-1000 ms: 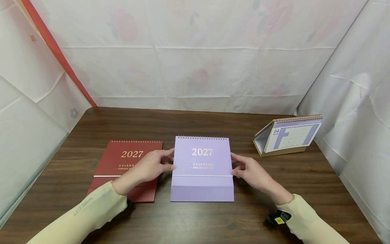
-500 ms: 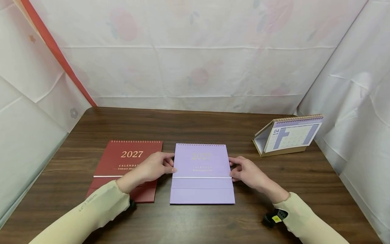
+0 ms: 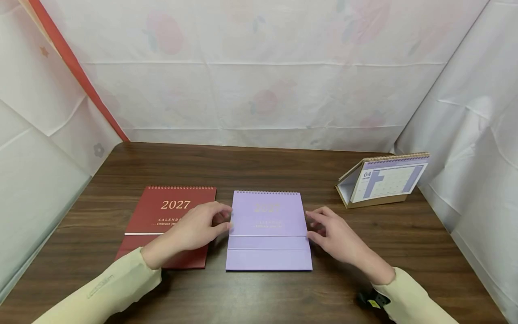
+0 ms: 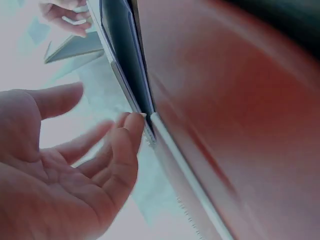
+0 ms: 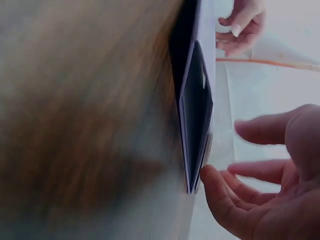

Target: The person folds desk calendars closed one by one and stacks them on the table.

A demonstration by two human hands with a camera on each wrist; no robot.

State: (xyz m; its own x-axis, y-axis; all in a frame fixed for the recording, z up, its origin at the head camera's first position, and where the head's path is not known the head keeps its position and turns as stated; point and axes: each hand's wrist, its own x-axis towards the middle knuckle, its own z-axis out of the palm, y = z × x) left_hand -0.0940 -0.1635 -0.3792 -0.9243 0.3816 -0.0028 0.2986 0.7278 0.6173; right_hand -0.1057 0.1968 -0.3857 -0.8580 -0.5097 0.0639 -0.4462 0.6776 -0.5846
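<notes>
Dark wood-grain counter (image 3: 259, 166). Creased white cloth (image 3: 259, 40) on three sides, faded fruit prints (image 3: 265, 101) at back. Red strip (image 3: 77, 72) down left rear corner.

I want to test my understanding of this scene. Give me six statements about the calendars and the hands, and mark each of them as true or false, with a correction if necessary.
1. The lavender calendar is between the left hand and the right hand. True.
2. The red calendar is to the right of the lavender calendar. False: it is to the left.
3. The calendar marked 04 stands in a tent shape. True.
4. The left hand grips the red calendar. False: it hovers partly over it, at the lavender calendar's left side.
5. The number 2027 is printed on the red calendar. True.
6. The lavender calendar is pressed completely flat. False: the right wrist view shows its side open.
</notes>
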